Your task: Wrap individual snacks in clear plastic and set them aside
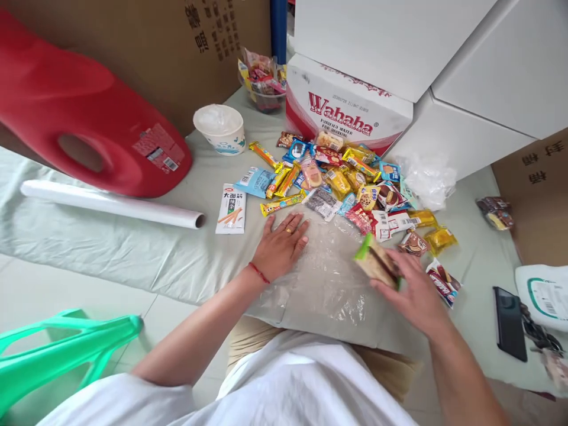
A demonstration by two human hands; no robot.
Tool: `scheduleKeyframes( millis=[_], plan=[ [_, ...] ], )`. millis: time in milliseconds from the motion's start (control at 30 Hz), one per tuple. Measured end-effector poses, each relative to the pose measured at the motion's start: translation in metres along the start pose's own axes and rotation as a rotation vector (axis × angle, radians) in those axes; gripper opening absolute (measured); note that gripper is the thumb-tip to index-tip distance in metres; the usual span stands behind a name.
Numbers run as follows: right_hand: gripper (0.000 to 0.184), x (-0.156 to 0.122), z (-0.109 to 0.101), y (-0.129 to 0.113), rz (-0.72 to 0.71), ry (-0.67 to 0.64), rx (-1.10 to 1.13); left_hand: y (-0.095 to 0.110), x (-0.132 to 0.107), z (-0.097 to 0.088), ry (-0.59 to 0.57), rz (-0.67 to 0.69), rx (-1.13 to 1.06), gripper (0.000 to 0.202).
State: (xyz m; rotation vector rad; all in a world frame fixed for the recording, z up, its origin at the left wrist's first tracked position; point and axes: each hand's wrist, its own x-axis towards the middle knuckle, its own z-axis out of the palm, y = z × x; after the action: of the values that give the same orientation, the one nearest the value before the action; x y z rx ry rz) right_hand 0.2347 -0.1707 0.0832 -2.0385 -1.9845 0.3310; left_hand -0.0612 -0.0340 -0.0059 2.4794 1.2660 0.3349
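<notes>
My left hand [284, 245] lies flat on the table, fingers spread, at the left edge of a sheet of clear plastic film [328, 272]. In my right hand [415, 290] is a packaged sandwich snack [377, 260] with green ends, gripped between thumb and fingers above the film's right side. Beyond both hands spreads a pile of wrapped snacks [339, 180] in yellow, blue, red and brown. A white packet of spicy strips [231, 209] lies left of the pile. Close to my right wrist rests a dark red snack packet [444, 283].
A red jug [102, 118], a white plastic film roll [110, 204] and a paper bowl [219, 130] stand or lie to the left. A Wahaha carton [346, 106] backs the pile. Crumpled clear plastic [428, 177] and a phone [510, 323] are on the right. A green stool [71, 343] stands below.
</notes>
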Motion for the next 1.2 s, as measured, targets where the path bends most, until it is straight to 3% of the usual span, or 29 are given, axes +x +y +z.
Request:
scheduleKeyframes(
  millis=[133,233,367,567,800,933,1100,1200],
  plan=[
    [0.055,0.044,0.038,-0.055,-0.210,-0.101,-0.007,-0.004,0.001,-0.005,-0.027,-0.031,-0.079,0.057],
    [0.059,0.066,0.059,-0.069,-0.215,-0.254,-0.126,-0.005,0.003,-0.008,-0.010,-0.072,-0.148,0.059],
    [0.069,0.073,0.065,-0.072,-0.199,-0.285,-0.225,-0.004,0.003,-0.008,0.016,-0.062,-0.196,0.059],
    [0.059,0.071,0.067,-0.076,-0.210,-0.314,-0.317,-0.005,0.002,-0.007,0.041,-0.065,-0.187,0.057],
    [0.056,0.065,0.055,-0.055,-0.201,-0.206,-0.089,-0.005,0.002,-0.007,0.030,-0.065,-0.186,0.057],
    [0.057,0.066,0.050,-0.062,-0.253,-0.186,-0.093,-0.006,0.003,-0.009,0.037,-0.095,-0.253,0.058],
    [0.058,0.076,0.075,-0.076,-0.230,-0.278,-0.135,-0.015,0.001,-0.005,0.092,-0.120,-0.411,0.059],
    [0.064,0.069,0.073,-0.066,-0.245,-0.174,-0.037,-0.020,0.000,-0.006,0.219,-0.059,-0.494,0.051]
  ],
)
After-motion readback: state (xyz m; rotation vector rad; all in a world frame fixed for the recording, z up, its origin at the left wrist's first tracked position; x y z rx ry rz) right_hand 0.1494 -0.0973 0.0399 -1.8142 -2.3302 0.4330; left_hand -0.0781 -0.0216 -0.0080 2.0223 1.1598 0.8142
